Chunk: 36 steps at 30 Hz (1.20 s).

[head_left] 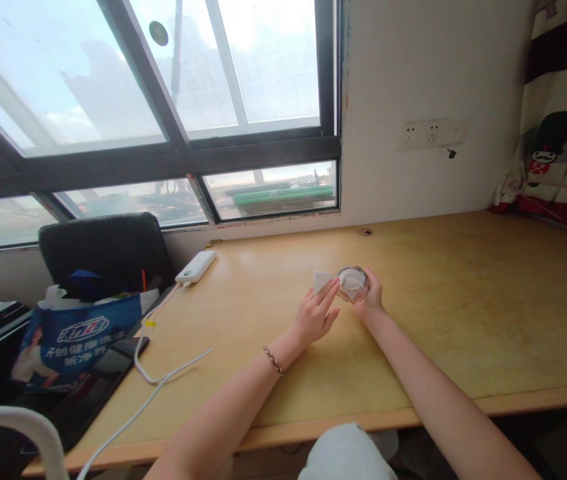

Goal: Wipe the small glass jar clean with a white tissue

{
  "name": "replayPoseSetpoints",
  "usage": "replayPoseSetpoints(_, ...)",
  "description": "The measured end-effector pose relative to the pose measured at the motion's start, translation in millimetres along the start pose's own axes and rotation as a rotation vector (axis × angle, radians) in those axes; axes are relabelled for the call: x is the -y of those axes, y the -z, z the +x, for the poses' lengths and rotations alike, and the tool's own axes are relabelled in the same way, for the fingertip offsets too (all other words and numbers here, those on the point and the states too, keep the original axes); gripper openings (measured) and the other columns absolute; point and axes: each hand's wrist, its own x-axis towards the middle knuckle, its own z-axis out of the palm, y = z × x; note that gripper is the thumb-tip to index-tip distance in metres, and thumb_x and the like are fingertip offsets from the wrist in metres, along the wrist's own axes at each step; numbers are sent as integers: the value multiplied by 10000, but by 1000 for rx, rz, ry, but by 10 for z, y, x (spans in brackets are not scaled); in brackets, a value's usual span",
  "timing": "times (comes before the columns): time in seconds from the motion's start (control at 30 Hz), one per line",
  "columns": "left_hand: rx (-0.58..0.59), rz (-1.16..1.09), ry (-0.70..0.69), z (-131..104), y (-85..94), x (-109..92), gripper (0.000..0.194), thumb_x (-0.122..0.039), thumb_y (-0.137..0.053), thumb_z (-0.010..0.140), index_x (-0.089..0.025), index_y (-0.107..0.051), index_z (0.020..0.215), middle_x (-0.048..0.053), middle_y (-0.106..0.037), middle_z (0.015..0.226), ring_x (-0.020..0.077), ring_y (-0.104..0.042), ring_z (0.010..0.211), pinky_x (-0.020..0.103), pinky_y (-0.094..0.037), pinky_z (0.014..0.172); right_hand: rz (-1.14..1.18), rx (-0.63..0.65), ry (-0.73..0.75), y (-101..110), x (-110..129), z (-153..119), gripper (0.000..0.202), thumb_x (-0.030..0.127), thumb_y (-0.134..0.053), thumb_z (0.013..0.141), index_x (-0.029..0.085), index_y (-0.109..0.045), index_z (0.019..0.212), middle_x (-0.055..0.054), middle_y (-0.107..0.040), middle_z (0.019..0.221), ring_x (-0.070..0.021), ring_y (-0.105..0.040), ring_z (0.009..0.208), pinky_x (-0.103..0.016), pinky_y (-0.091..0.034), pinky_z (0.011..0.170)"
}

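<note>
My right hand (374, 297) is wrapped around the side of a clear glass cup (355, 288), its round mouth tilted up toward me above the wooden table. In my left hand (315, 313) is a white tissue (322, 280), pinched by the fingers, with one corner sticking out past them. The left fingertips press tissue at the cup's near-left rim, and a bit of white shows inside the mouth. Part of the cup's side is hidden behind the right fingers.
On the wooden table (488, 313), a white power bank (196, 267) lies at the left edge with a white cable (163, 381) trailing forward. A blue bag (76, 340) and a black chair (106, 247) stand to the left. Patterned curtain (563, 133) hangs at right.
</note>
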Motion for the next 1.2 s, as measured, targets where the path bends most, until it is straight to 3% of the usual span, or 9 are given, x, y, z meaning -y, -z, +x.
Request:
replayPoseSetpoints(0.1, -19, -33, 20, -1, 12, 35, 469, -262, -321, 849, -134, -281, 1298, 138, -357, 1317, 221, -276, 1243, 408, -318, 972, -19, 19, 42, 14, -34, 27, 283, 385, -459, 742, 158, -620, 693, -35, -673, 678, -178, -627, 624, -293, -487, 598)
replayPoseSetpoints(0.33, -8, -84, -161, -24, -18, -19, 493, -331, -360, 833, -140, -316, 1285, 134, -421, 1273, 231, -354, 1198, 406, -341, 954, -96, 29, 61, 35, -66, 21, 315, 418, -478, 724, 155, -627, 637, -24, -661, 605, -164, -609, 546, -263, -474, 539)
replayPoseSetpoints(0.6, -57, -79, -1, -16, 24, 119, 429, -253, -348, 843, -159, -353, 1261, 118, -412, 1283, 219, -346, 1206, 418, -336, 962, -140, 84, 38, -16, -123, -15, 301, 392, -477, 729, 144, -645, 711, -48, -682, 709, -180, -627, 635, -285, -491, 609)
replayPoseSetpoints(0.83, -75, -150, 63, 6, 47, 129, 451, -291, -307, 859, -167, -294, 1293, 104, -367, 1317, 206, -326, 1219, 392, -347, 969, -267, 190, -105, -45, -227, -109, 323, 418, -509, 700, 145, -625, 827, -49, -669, 688, -179, -604, 552, -294, -473, 520)
replayPoseSetpoints(1.1, -9, -84, -149, 10, -11, 55, 527, -394, -288, 852, -116, -271, 1298, 152, -346, 1321, 242, -271, 1242, 427, -314, 981, -370, 99, -71, 8, -299, -58, 332, 496, -491, 696, 176, -574, 666, 9, -589, 506, -118, -511, 425, -213, -355, 385)
replayPoseSetpoints(1.2, 22, -37, -227, 11, -8, 36, 547, -409, -294, 845, -103, -270, 1298, 155, -377, 1301, 244, -273, 1241, 434, -298, 990, -346, 97, -130, 28, -273, -37, 342, 490, -478, 707, 168, -564, 631, 9, -583, 497, -103, -484, 404, -203, -319, 361)
